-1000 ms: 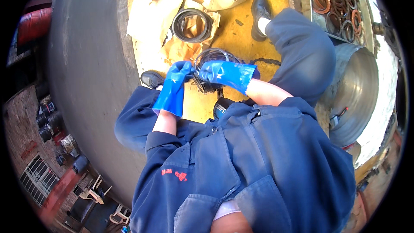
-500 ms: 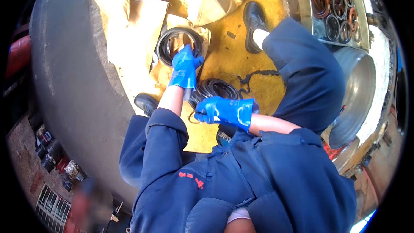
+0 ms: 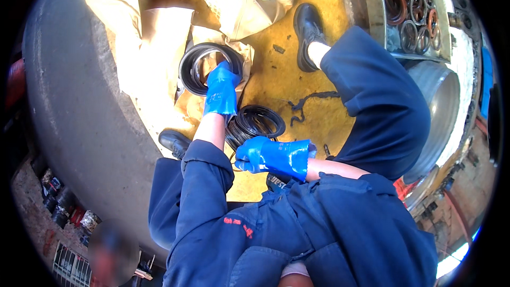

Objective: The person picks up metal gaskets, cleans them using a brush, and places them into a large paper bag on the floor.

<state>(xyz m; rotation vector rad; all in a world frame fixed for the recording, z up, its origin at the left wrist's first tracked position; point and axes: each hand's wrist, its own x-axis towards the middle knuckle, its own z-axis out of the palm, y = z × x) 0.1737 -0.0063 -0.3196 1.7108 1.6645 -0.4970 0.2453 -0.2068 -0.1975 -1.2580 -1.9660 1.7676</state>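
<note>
My left hand (image 3: pixel 221 87), in a blue rubber glove, is at the near right side of a stack of black rubber rings (image 3: pixel 187 70). Its fingers close over the rim, and their tips are partly hidden inside the stack. The rings lean, so their inner wall shows. Closer to my body, my right hand (image 3: pixel 251 154), gloved the same way, is closed in a fist around a thin ring (image 3: pixel 232 160), of which only a small arc shows. A loose pile of black rings (image 3: pixel 259 122) lies on the yellow floor between the two hands.
Crumpled brown paper (image 3: pixel 164 37) spreads under and beyond the stack. A large grey curved wall (image 3: pixel 69 111) rises at left. At right are a metal tray (image 3: pixel 390 32) of red and black rings and a shiny metal cylinder (image 3: pixel 438 111). A dark strip (image 3: pixel 300 107) lies on the floor.
The ring stack now leans more, showing more of its inner wall. My left hand has turned, its thumb no longer sticking out to the right. The right fist stays near the loose pile.
</note>
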